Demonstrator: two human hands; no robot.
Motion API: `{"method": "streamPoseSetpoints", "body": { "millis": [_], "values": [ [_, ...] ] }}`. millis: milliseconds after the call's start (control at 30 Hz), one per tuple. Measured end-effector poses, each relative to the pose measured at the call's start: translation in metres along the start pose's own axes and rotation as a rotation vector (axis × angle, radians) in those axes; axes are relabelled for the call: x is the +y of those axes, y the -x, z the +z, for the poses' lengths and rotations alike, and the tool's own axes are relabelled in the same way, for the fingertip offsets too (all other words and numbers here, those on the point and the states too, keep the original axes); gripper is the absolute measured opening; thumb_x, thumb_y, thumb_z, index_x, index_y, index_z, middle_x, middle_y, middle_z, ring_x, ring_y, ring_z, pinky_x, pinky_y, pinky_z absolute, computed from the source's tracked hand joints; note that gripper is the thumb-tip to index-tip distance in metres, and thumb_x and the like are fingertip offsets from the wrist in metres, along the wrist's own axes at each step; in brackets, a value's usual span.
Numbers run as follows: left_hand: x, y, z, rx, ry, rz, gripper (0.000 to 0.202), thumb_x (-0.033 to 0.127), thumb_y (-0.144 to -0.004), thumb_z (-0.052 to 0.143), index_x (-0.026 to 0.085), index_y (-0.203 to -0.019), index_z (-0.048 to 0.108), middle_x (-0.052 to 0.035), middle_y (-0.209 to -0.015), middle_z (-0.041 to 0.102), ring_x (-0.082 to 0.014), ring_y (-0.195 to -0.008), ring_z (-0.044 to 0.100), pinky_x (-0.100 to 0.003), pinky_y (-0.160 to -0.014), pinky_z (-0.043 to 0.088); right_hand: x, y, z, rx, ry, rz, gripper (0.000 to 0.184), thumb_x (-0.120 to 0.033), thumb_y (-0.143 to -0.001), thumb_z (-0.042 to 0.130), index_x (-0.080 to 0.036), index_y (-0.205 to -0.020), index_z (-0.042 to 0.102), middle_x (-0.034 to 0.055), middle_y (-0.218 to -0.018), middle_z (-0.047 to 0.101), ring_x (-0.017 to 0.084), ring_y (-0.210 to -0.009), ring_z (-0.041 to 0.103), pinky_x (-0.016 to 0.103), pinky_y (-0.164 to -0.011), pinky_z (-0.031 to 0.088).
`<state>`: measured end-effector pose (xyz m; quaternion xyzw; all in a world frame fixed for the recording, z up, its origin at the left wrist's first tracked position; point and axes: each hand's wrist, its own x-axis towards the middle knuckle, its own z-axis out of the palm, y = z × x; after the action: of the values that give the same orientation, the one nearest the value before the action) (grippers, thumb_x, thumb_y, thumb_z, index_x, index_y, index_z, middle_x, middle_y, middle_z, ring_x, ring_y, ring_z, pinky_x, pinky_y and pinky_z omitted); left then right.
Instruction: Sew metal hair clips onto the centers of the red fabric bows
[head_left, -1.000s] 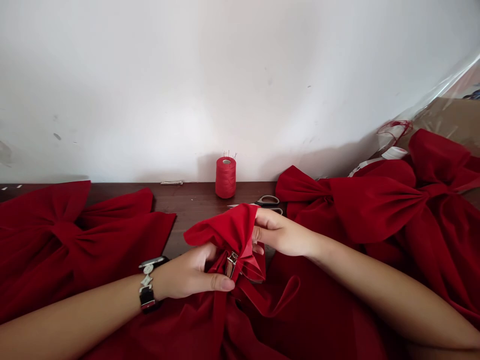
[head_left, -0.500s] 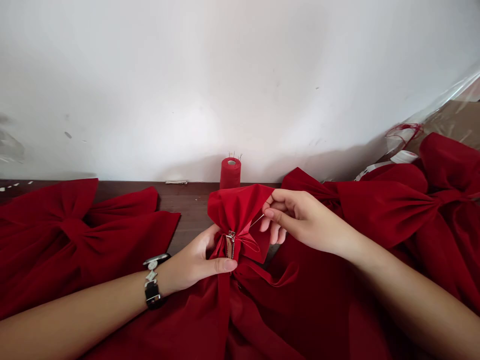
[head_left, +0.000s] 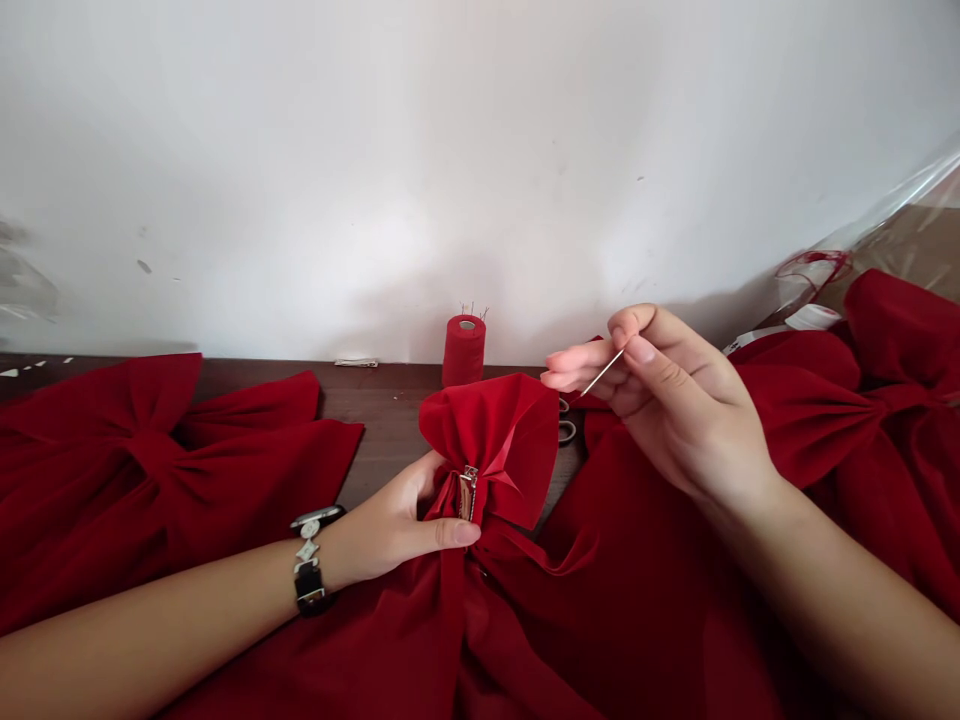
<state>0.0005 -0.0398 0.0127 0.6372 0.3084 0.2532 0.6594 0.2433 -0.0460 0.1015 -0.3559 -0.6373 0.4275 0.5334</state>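
Observation:
My left hand [head_left: 420, 515] is closed around the gathered middle of a red fabric bow [head_left: 499, 430], its thumb across the front. A metal hair clip [head_left: 467, 492] lies against the bow's centre, just above that thumb. Up and to the right, my right hand [head_left: 675, 400] pinches a sewing needle [head_left: 602, 373] between thumb and forefinger, apart from the bow. The needle slants down to the left; any thread on it is too fine to make out. The bow's long tails [head_left: 480, 640] hang toward me.
Behind the bow stands a red thread spool [head_left: 464, 350] with several pins or needles on top. Another clip [head_left: 355, 362] lies by the wall. Scissors handles [head_left: 567, 432] show beside the bow. Finished-looking red bows lie at left [head_left: 150, 450] and right [head_left: 892, 395].
My right hand has drawn away from the bow, up and to the right, with the needle in its pinch. The scissors handles have come into sight. My left hand keeps its hold.

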Motion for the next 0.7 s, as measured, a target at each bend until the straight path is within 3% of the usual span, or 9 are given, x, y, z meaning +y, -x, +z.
{"method": "streamPoseSetpoints", "body": {
  "millis": [100, 167, 267, 367, 533, 700],
  "values": [
    [0.001, 0.000, 0.000, 0.008, -0.018, -0.010, 0.042, 0.041, -0.077, 0.073, 0.020, -0.108, 0.053, -0.0034, -0.101, 0.064, -0.0220, -0.095, 0.060, -0.033, -0.085, 0.048, 0.003, 0.000, 0.005, 0.024, -0.076, 0.061, 0.017, -0.038, -0.098, 0.044, -0.024, -0.089, 0.039, -0.0008, -0.072, 0.063, 0.014, -0.063, 0.063, 0.031, -0.065, 0.054],
    [0.001, 0.000, 0.000, 0.005, -0.022, -0.012, 0.044, 0.041, -0.078, 0.073, 0.020, -0.110, 0.054, -0.0042, -0.103, 0.064, -0.0225, -0.097, 0.061, -0.034, -0.086, 0.048, 0.004, 0.000, 0.006, -0.011, -0.125, 0.088, 0.016, -0.037, -0.098, 0.043, -0.025, -0.089, 0.038, -0.0056, -0.060, 0.052, 0.010, -0.046, 0.047, 0.027, -0.054, 0.049],
    [0.001, 0.000, 0.001, -0.012, 0.011, 0.006, 0.048, 0.039, -0.078, 0.073, 0.020, -0.116, 0.052, -0.0059, -0.109, 0.064, -0.0242, -0.105, 0.060, -0.035, -0.090, 0.048, 0.007, -0.001, 0.004, -0.070, -0.132, 0.064, 0.015, -0.036, -0.096, 0.049, -0.024, -0.091, 0.043, -0.0083, -0.054, 0.035, 0.009, -0.043, 0.028, 0.022, -0.044, 0.034],
    [0.001, -0.001, 0.001, -0.011, 0.012, 0.024, 0.046, 0.039, -0.078, 0.073, 0.019, -0.114, 0.053, -0.0062, -0.110, 0.065, -0.0254, -0.109, 0.059, -0.036, -0.093, 0.047, 0.009, -0.002, 0.000, -0.122, -0.046, 0.051, 0.016, -0.037, -0.094, 0.054, -0.021, -0.097, 0.053, -0.0059, -0.059, 0.034, 0.009, -0.050, 0.031, 0.022, -0.047, 0.031],
    [0.001, -0.001, 0.001, 0.001, -0.011, 0.031, 0.035, 0.039, -0.079, 0.073, 0.019, -0.103, 0.055, -0.0048, -0.105, 0.065, -0.0256, -0.110, 0.058, -0.037, -0.096, 0.046, 0.010, -0.002, -0.001, -0.233, 0.023, 0.037, 0.020, -0.034, -0.096, 0.051, -0.017, -0.098, 0.063, -0.0014, -0.065, 0.047, 0.009, -0.057, 0.041, 0.023, -0.050, 0.033],
    [-0.001, -0.001, 0.000, -0.020, -0.005, 0.045, 0.054, 0.043, -0.078, 0.073, 0.020, -0.122, 0.052, -0.0084, -0.122, 0.061, -0.0268, -0.116, 0.056, -0.038, -0.099, 0.044, 0.014, -0.006, -0.007, -0.247, 0.098, -0.032, 0.020, -0.028, -0.098, 0.050, -0.017, -0.090, 0.065, -0.0024, -0.061, 0.048, 0.009, -0.056, 0.043, 0.022, -0.052, 0.035]
  ]
}}
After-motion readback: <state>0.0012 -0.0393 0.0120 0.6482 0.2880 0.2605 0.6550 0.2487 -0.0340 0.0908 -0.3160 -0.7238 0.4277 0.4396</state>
